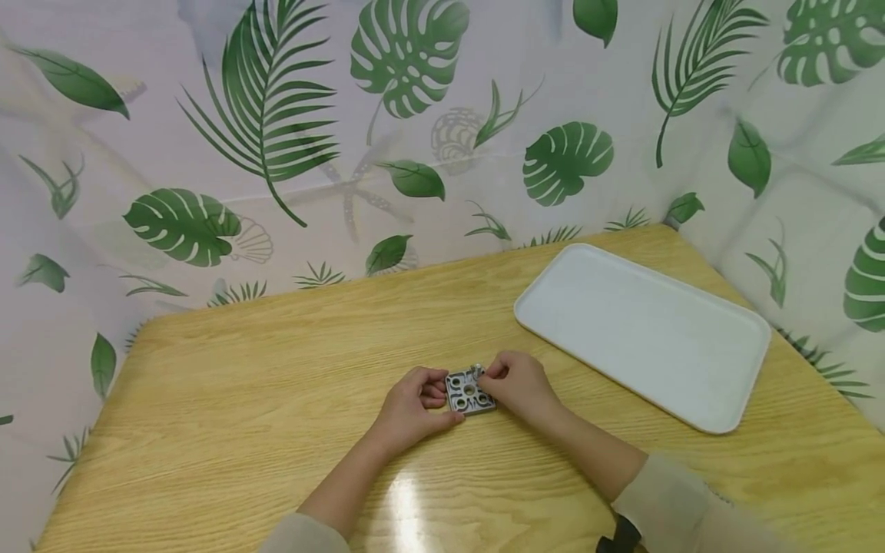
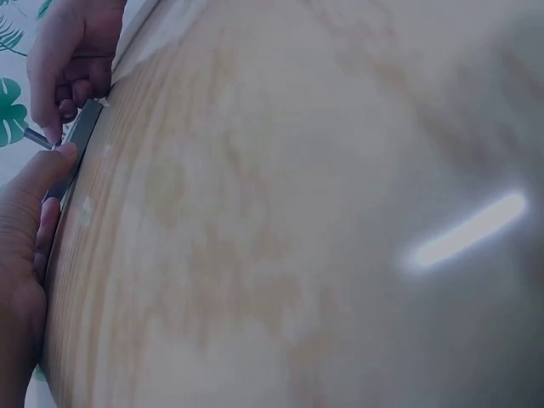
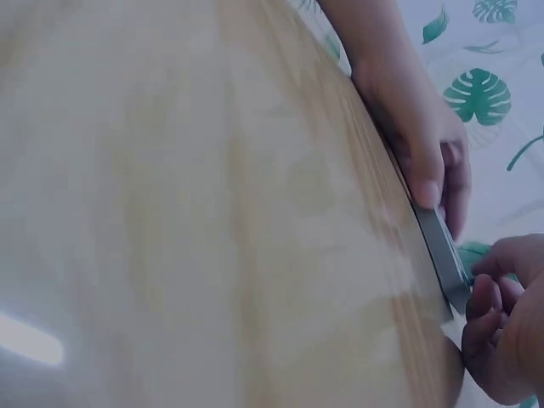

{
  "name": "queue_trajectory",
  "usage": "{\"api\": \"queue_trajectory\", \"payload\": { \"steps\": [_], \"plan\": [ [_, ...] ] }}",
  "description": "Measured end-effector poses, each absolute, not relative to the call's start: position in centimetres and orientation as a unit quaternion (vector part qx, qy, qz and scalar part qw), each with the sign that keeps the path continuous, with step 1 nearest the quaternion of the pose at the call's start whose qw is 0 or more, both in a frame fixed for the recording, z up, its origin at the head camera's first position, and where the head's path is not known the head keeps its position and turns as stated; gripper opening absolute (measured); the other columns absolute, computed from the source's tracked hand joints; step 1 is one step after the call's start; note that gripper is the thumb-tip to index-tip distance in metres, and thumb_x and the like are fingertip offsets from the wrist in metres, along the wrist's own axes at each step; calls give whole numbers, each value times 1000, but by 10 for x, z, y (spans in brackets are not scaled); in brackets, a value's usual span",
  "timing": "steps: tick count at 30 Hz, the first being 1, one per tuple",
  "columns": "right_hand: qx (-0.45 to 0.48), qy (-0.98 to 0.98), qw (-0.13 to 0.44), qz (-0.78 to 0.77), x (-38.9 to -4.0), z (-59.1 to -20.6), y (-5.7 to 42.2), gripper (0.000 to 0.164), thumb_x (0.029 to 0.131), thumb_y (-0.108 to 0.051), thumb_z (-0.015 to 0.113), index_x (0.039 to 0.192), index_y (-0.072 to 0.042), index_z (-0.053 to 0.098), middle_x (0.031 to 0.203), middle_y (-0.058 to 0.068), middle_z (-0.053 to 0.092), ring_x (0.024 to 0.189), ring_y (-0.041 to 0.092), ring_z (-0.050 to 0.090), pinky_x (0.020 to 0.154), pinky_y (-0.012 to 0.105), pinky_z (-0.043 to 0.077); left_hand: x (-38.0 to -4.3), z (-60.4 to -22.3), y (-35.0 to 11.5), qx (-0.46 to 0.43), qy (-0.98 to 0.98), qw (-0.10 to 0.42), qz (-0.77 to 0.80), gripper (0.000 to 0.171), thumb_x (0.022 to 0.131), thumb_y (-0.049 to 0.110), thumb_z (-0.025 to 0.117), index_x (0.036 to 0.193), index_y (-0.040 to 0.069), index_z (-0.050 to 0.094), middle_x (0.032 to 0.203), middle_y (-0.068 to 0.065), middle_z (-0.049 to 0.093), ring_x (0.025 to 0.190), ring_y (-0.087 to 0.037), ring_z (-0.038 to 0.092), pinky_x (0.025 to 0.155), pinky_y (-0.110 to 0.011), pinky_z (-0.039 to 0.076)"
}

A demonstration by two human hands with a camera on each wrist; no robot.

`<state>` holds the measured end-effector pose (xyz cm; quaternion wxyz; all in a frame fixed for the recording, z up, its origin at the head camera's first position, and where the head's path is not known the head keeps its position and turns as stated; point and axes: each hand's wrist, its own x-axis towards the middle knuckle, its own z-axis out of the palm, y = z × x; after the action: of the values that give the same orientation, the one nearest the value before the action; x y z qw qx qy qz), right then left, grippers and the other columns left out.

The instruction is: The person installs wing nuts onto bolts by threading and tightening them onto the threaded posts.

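A square grey metal plate (image 1: 470, 390) with several round holes lies on the wooden table. My left hand (image 1: 413, 407) grips it from the left, thumb at the near edge and fingers curled along the left side. A small, shiny bolt-like piece (image 1: 477, 370) stands up at the plate's far right corner. Fingertips of my right hand (image 1: 523, 386) pinch at that piece, partly covering it. In the left wrist view the plate (image 2: 82, 132) shows edge-on, with a thin metal rod (image 2: 36, 137) by the right fingertips. The right wrist view shows the plate's side (image 3: 440, 251) between both hands.
A white rectangular tray (image 1: 643, 338) lies on the table (image 1: 276, 369) to the right, beyond my right hand. Leaf-printed cloth (image 1: 477, 153) hangs behind the table and along its right side. Something dark (image 1: 618, 535) shows by the right sleeve.
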<state>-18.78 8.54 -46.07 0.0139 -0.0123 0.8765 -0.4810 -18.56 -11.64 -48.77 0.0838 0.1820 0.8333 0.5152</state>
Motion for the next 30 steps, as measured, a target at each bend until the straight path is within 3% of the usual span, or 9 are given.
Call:
{"api": "queue_trajectory", "payload": {
  "steps": [6,20,25,30],
  "plan": [
    [38,866,-8,-499,-180,-462,73,10,73,-9,71,70,-5,62,63,1,58,57,11,49,51,23,41,-185,-487,-118,177,838,85,509,60,73,18,83,124,4,55,104,-4,58,90,-12,59,78,-18,54],
    [28,882,-30,-470,-178,-464,69,18,77,-18,76,72,-8,63,67,1,60,63,12,51,56,24,42,-186,-487,-118,177,835,80,515,60,73,20,83,123,4,55,104,-6,58,89,-13,59,78,-19,54],
    [3,885,75,-460,-183,-450,85,18,79,-19,76,78,-5,64,70,2,61,58,11,51,52,23,44,-187,-490,-117,180,830,80,522,61,72,19,84,123,3,55,103,-7,58,89,-13,59,78,-19,54],
    [-127,877,180,-427,-212,-441,118,25,79,-13,74,99,-1,65,79,5,61,61,10,52,54,23,46,-186,-490,-116,180,831,78,520,61,71,18,84,123,3,55,102,-5,59,87,-11,59,77,-19,54]
  ]
}}
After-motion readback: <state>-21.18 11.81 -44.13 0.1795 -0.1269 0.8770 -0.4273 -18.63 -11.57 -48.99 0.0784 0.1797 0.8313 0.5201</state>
